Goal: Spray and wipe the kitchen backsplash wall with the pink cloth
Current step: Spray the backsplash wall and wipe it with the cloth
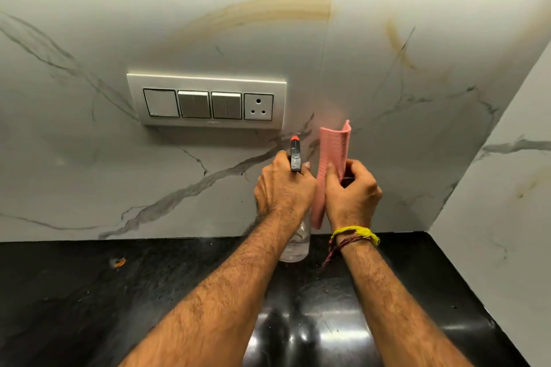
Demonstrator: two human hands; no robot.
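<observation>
While both forearms reach forward over the black countertop (74, 292), the two hands sit close together in front of the marble-patterned wall (208, 188). The left hand (283, 185) is wrapped around the neck of a clear spray bottle (295, 243), fingers curled about the trigger area. The bottle's grey head with its red tip (295, 138) points toward the wall, just right of and below the switch plate (207, 100). The bottle's clear body shows below the left wrist, above the countertop; whether its base touches the surface cannot be told.

The right hand (353, 192) grips the pink cloth (334, 149). The cloth is folded lengthwise and held upright; its upper end stands above the fingers, its lower end hangs between the two hands down to wrist level. The thumb presses the cloth's front face. The cloth sits just beside the spray head, to its right. Whether it touches the wall cannot be told.

A yellow thread band (356, 232) and a dark red thread circle the right wrist.

Wall: brownish-yellow smears across the upper part (268, 12), another streak at upper right (398, 43). The switch plate carries three switch modules and one three-pin socket (258, 106). A small orange fleck (119, 262) lies on the countertop at left.
</observation>
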